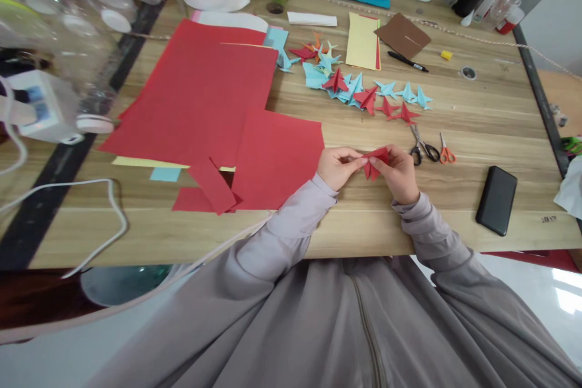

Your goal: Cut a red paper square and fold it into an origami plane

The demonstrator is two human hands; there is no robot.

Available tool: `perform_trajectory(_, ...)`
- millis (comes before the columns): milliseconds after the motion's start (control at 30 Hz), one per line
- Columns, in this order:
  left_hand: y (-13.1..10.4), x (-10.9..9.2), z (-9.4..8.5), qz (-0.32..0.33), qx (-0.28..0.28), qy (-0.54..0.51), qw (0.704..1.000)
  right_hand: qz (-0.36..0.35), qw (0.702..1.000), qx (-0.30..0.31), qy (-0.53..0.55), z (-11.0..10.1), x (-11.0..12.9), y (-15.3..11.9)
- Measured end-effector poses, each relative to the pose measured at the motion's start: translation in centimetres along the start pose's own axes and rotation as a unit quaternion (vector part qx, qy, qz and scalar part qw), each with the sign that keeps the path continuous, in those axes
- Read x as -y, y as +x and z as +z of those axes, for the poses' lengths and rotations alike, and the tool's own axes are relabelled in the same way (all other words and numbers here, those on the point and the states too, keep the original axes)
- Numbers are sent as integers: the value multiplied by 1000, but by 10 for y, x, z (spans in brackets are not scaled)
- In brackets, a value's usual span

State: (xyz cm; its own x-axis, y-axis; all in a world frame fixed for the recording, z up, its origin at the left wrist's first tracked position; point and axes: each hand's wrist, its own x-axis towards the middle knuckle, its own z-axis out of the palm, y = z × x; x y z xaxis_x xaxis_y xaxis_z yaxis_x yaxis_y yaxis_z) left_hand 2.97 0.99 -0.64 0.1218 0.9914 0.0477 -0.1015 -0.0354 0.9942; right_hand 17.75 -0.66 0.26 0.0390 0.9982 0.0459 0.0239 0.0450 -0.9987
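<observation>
Red folded paper (pixel 375 163), pointed and creased, between both hands' fingertips (pixel 370 159)

No text, brand, number or sign legible. Marks seen, none readable:

- Desk (pixel 486 121): short row of small dark characters, well right of the grip and a little nearer the wearer, past the phone (pixel 496 200). Possibly digits; too small to tell.
- Desk again: faint small mark, farther from the wearer than the grip and off to the right, beyond the pen. Unreadable.
- Pen (pixel 408 62): tiny pale marking on the black barrel, beyond the grip, slightly right. Too small.
- White box (pixel 45 106): blue patch on its face, far left of the grip. Blurred; no lettering made out.
</observation>
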Motion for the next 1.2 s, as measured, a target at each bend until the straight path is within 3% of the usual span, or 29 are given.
perform_trajectory(267, -2, -5, 0, 120, 8, 65, 991, -4, 999, 35, 11, 0, 0, -1)
perform_trajectory(700, -2, -3, -3, 193, 8, 69, 979, 10, 997, 76, -14, -1, 0, -2)
perform_trajectory(1000, -3, -7, -3, 215, 49, 66, 973, 17, 991, 132, 7, 0, 2, -3)
perform_trajectory(1200, -4, -8, -3, 213, 46, 65, 974, 23, 991, 135, 1, 1, 1, -4)
